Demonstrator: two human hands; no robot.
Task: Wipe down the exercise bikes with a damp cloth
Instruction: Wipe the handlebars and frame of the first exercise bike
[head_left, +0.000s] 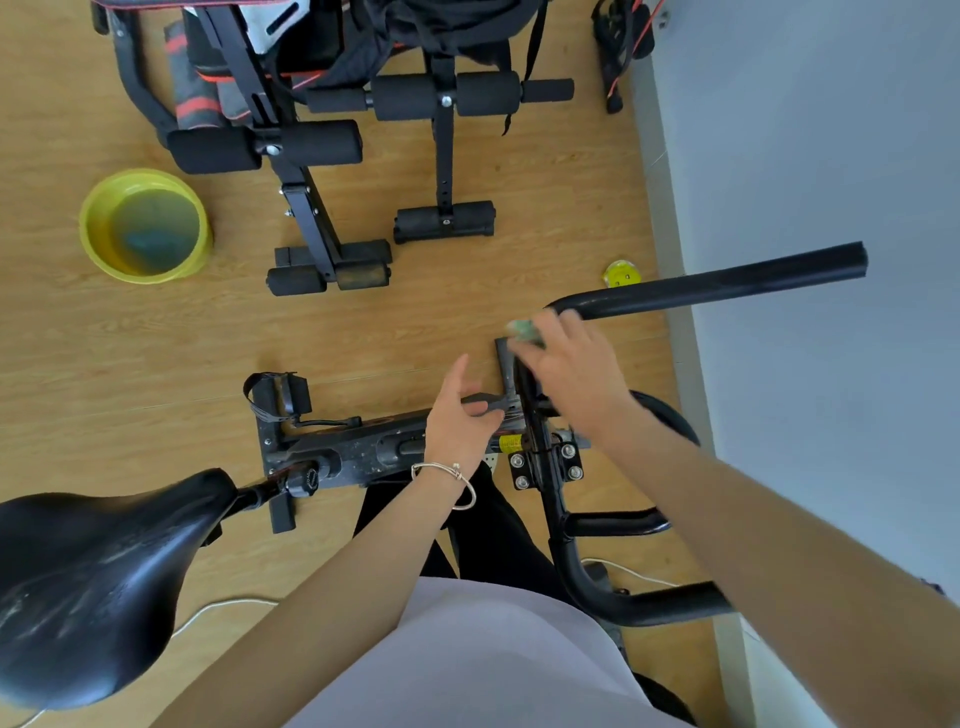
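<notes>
I look straight down on a black exercise bike (358, 449) with its saddle (98, 577) at the lower left and its curved handlebar (717, 283) at the right. My right hand (576, 369) is closed on a small green cloth (527, 330), pressed near the handlebar's bend above the stem. My left hand (460, 415), with a bracelet on the wrist, hovers over the frame beside the stem, fingers apart and holding nothing.
A yellow basin (145, 226) of water stands on the wood floor at the left. Two black weight benches (363, 130) with foam rollers fill the top. A small yellow round object (622, 273) lies near the grey wall (831, 156). A white cable (218, 610) crosses the floor.
</notes>
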